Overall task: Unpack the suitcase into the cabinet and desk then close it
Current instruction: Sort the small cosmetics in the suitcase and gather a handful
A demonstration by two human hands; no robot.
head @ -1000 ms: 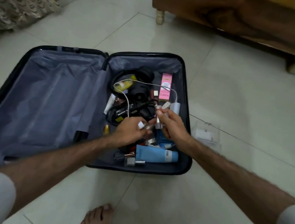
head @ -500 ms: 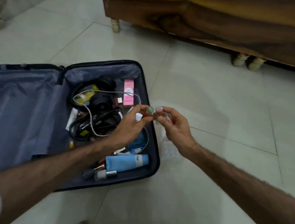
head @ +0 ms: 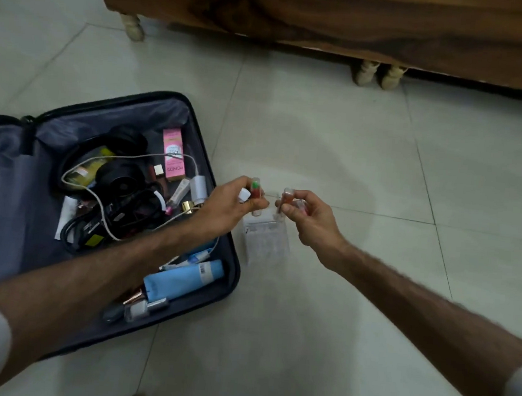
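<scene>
Suitcase (head: 234,268): lying open on the tiled floor (head: 351,161) at the left, lid flat out to the left, the right half full of small things.
Left hand (head: 227,204): out past the suitcase's right rim, fingers curled round a few small tubes (head: 255,194), one with a green tip, plus a white cap lower in the grip.
Right hand (head: 307,216): just beside the left, apart from it, thumb and fingers pinching a small clear vial (head: 286,197) with a reddish top.
Clear box (head: 264,239): on the floor right under both hands, just beside the suitcase; what is inside is too blurred to tell.
In the suitcase: black headphones (head: 120,166), a white cable (head: 101,206) looped over them, a pink carton (head: 172,155) near the far wall, a white charger plug (head: 198,186), a blue tube (head: 183,279) at the near end.
Wooden furniture (head: 332,17): along the far side, on short turned legs, well apart from the suitcase.
Sleeves: white, at both lower corners.
</scene>
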